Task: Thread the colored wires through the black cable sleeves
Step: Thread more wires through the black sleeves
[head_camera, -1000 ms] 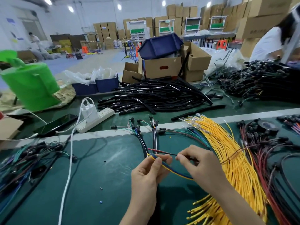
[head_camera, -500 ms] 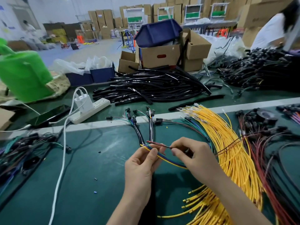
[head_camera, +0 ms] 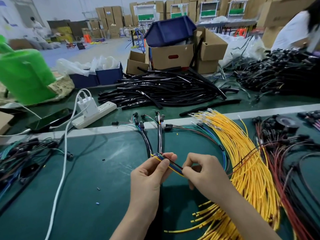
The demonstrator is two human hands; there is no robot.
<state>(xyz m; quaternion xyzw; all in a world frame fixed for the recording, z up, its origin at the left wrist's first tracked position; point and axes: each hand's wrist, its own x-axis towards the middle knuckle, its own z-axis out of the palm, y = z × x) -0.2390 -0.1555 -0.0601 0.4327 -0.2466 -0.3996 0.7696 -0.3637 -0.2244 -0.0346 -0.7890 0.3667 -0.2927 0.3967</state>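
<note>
Two hands shared one thin bundle of colored wires (head_camera: 173, 166). Its yellow, blue, green and red strands lay side by side, pulled taut and slanting down from left to right. The left hand (head_camera: 149, 177) pinched the bundle between thumb and forefinger just where it left the near ends of two black cable sleeves (head_camera: 147, 142). The right hand (head_camera: 206, 172) pinched its lower end between thumb and curled forefinger, the other fingers tucked under.

Both sleeves were slim, glossy and black, and they ran up the green mat from the left hand in a narrow V. Past their far ends, thin green, blue and brown leads fanned out into several small black connectors (head_camera: 161, 118). All of this lay to the right of the white power strip (head_camera: 94, 116). The connectors were about level with it, and the hands were well nearer the camera.

One white charger (head_camera: 86, 106) stood plugged into the power strip, and one dark phone (head_camera: 50, 120) lay just left of it. Behind the strip and to its right sat one big heap of loose sleeves (head_camera: 164, 90), too many to count. One thick sheaf of yellow wires (head_camera: 242, 153) curved down the mat well right of the strip, beyond the right hand. A tangle of red and black wires (head_camera: 285, 161) lay farther right again.
</note>
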